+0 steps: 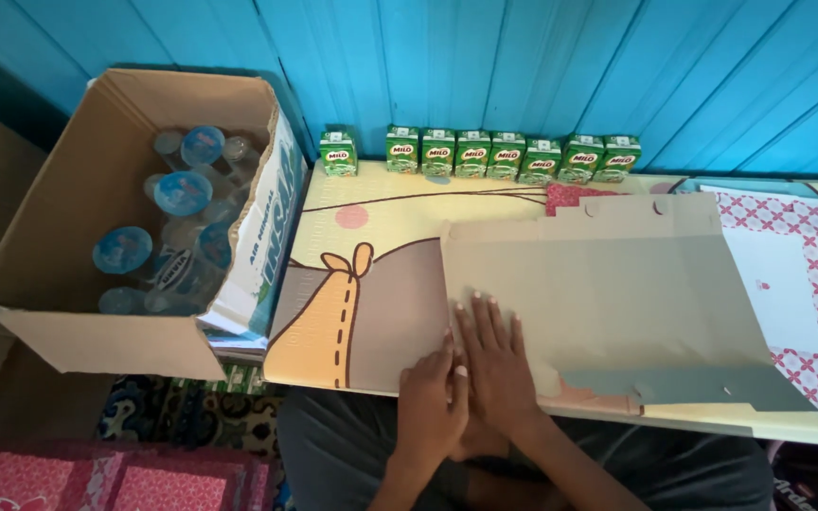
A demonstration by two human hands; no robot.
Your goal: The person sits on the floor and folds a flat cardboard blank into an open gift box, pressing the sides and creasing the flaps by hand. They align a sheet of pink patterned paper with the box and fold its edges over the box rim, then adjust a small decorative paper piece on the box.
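Note:
A flat, unfolded grey-brown cardboard sheet (608, 293) lies on a cartoon-printed play mat (381, 213). My right hand (496, 360) lies flat on the sheet's near left corner, fingers stretched and slightly spread. My left hand (433, 402) rests right beside it at the sheet's left edge, fingers together, touching the right thumb. Neither hand holds anything. Along the blue wall stands a row of several small green drink cartons (508, 156), with one more carton (338, 151) a little apart to the left.
An open cardboard box (68, 312) holding several sealed water cups (182, 194) sits at the left, against the mat's edge. Pink-and-white patterned flat sheets (811, 255) lie at the right. More pink patterned pieces (40, 478) lie at the bottom left.

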